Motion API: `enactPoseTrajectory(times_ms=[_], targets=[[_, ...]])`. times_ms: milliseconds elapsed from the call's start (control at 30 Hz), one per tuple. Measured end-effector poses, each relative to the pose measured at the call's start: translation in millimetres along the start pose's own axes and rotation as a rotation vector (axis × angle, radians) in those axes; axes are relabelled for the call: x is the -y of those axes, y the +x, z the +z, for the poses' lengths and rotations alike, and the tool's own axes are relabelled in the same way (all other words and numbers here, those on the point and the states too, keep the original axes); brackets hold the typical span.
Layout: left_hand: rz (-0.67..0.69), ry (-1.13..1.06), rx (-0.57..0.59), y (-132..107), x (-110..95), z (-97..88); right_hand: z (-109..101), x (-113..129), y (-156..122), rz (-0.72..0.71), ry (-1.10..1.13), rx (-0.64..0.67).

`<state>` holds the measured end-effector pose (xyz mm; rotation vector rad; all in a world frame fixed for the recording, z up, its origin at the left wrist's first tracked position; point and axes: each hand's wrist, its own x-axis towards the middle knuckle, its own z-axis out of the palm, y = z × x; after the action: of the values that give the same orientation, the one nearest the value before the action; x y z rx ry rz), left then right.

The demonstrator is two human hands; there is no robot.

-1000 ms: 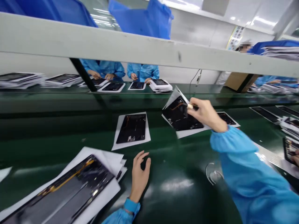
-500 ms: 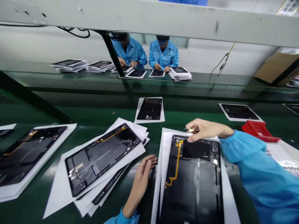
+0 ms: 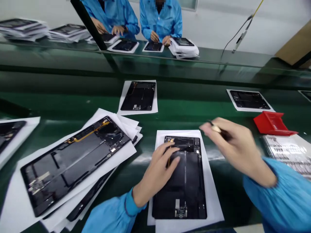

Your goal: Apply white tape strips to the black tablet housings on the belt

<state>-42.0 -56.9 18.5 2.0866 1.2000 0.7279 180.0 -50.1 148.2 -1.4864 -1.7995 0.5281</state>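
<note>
A black tablet back panel (image 3: pixel 187 181) lies on a white sheet (image 3: pixel 211 197) right in front of me on the green belt. My left hand (image 3: pixel 159 171) rests flat on its upper left part, fingers spread over the orange flex cable. My right hand (image 3: pixel 234 145) hovers to the right of the panel, blurred, fingers closed on a thin tool with a pale tip (image 3: pixel 215 127).
A stack of panels on white sheets (image 3: pixel 73 158) lies to my left. Two single panels (image 3: pixel 139 96) (image 3: pixel 249 99) sit farther up the belt. A red tray (image 3: pixel 272 123) and a parts sheet (image 3: pixel 289 150) are at right. Two persons in blue (image 3: pixel 160 19) work across.
The panel on its sheet has come to rest before me. My left hand moved onto it. My right hand let go of its top edge and swung right with the tool.
</note>
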Motion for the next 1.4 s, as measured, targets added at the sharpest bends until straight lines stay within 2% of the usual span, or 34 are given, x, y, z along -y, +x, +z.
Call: enactPoseTrajectory(times_ms=[67,133,200,300,400,467,567,700,800,900,1133,1400], targets=[[0.129,0.092,0.131,23.5,-5.5,14.3,-13.8,1.8,-32.3,0.095,0.120,-0.063],[0.208,0.161,0.205,40.7,-7.7,28.2,-13.2,-11.3,-61.7,0.207,0.229,-0.087],[0.250,0.189,0.249,49.4,-8.8,37.7,1.3,-35.3,-84.2,0.352,0.347,-0.119],[0.269,0.145,0.294,49.8,-12.5,42.0,34.8,-75.6,-103.1,0.558,0.478,-0.197],[0.304,0.081,0.338,45.1,-20.1,43.1,60.2,-102.7,-110.3,0.630,0.513,-0.317],[0.344,0.054,0.319,43.9,-24.0,46.2,67.4,-111.0,-112.5,0.660,0.546,-0.385],[0.349,0.017,0.214,45.6,-24.3,51.4,68.7,-112.6,-114.9,0.669,0.587,-0.415],[0.218,0.036,0.121,47.7,-20.0,50.0,69.6,-103.4,-114.9,0.609,0.519,-0.345],[0.111,0.063,0.147,46.7,-18.7,46.0,73.4,-95.7,-110.8,0.527,0.488,-0.349],[0.062,0.026,0.177,45.6,-17.1,44.8,76.7,-93.0,-106.8,0.472,0.494,-0.346],[0.078,0.001,0.215,46.4,-10.6,45.0,78.1,-96.8,-110.6,0.442,0.465,-0.335],[0.071,-0.025,0.186,44.5,-11.0,45.6,79.4,-97.8,-115.4,0.371,0.416,-0.294]])
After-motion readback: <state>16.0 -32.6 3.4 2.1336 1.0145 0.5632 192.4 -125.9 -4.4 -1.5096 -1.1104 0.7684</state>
